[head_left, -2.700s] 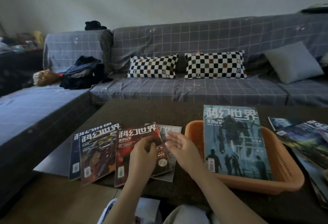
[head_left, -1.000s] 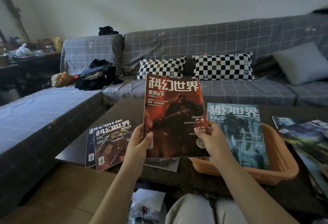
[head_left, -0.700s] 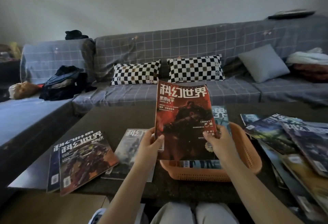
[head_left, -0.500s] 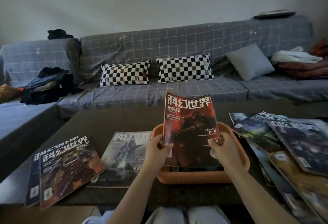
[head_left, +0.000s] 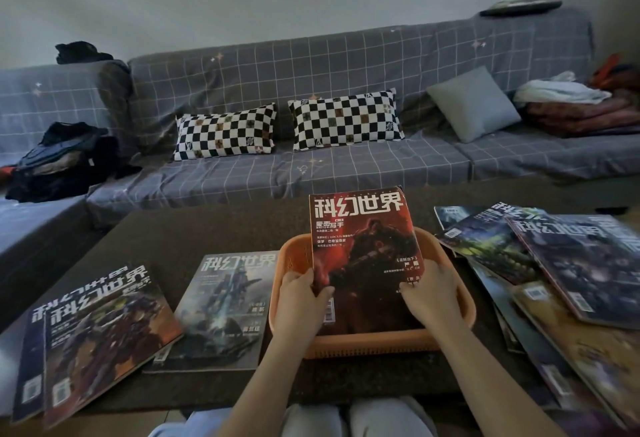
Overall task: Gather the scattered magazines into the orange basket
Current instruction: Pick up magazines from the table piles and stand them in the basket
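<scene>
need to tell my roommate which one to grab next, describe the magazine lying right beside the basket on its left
On the dark coffee table, find the orange basket. Flat just beyond its left wall lies the grey-blue magazine, alone; the two further left overlap.

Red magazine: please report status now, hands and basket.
Left hand and right hand both grip red magazine, its near end down in orange basket. Not released. Nothing blocking; more magazines lie on both sides.
</scene>
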Demonstrator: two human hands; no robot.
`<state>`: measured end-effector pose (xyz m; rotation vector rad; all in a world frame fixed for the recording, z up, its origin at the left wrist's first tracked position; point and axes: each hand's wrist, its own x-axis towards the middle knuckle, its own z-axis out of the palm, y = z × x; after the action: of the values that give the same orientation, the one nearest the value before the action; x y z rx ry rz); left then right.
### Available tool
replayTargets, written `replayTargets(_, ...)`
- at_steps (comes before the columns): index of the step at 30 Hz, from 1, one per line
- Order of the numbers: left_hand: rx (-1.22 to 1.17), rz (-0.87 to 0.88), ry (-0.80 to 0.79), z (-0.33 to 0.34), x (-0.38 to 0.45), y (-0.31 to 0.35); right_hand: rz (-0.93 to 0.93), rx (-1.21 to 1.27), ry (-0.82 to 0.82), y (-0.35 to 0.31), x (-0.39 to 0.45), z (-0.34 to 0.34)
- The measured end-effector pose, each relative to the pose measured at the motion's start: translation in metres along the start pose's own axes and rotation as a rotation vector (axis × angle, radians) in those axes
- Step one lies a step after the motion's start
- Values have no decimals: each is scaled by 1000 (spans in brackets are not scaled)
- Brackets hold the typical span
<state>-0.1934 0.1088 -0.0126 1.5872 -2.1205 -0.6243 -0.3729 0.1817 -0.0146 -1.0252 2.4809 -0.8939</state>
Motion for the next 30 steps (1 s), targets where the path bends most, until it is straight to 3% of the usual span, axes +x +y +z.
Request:
replayTargets(8,-189,-55,-50,1,4,-6,201,188,-131,-7,1,-7)
replayTargets(13,-331,-110,-112,0,9,-10,200,228,-125,-3,4,-7)
replayTargets(20,-307,-83,-89,-2,4,-4,205,261,-123,-7,0,-9)
replayTargets(25,-394,-45,35,-5,-6,4,37,330,43,-14,-13,-8)
replayTargets(30,-528,-26,100,-20,-12,-3,-164,368,52,-29,-29,-2)
